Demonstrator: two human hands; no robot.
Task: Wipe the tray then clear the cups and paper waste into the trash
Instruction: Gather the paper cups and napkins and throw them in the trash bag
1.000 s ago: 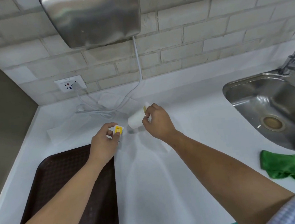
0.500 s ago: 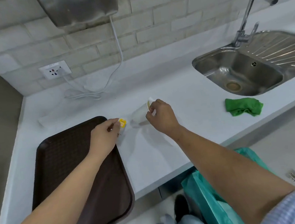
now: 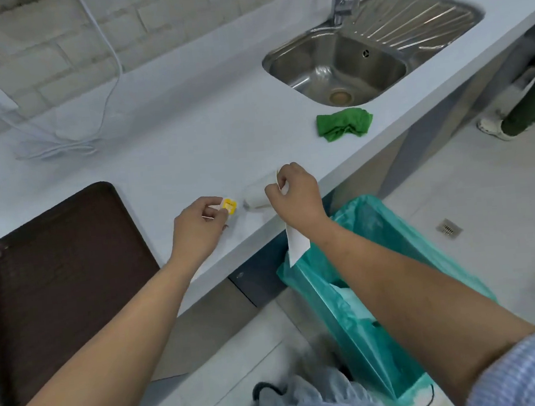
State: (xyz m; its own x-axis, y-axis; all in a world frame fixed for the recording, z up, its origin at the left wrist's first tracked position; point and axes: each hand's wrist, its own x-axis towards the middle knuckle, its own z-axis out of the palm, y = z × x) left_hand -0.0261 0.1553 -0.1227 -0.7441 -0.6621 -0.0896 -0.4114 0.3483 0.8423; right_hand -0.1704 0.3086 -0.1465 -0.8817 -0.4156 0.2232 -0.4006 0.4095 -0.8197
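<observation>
Bin (image 3: 360, 321) below counter edge, green liner — pale paper inside. Tray (image 3: 56, 286) bare on counter. One cup (image 3: 259, 194) on its side, pinched at rim by right hand (image 3: 293, 195), with a paper slip (image 3: 297, 244). Left hand (image 3: 197, 225) pinching one yellow packet (image 3: 229, 205). One cloth (image 3: 343, 125) by sink (image 3: 335, 64).

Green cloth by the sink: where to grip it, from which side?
Pinch the raised folds at the middle of the green cloth, coming straight down from above. It lies crumpled in a loose heap on the counter, near the front edge and clear of the sink, so the ridges give something to pinch; its flat edges hug the surface and would be harder to get under.
</observation>
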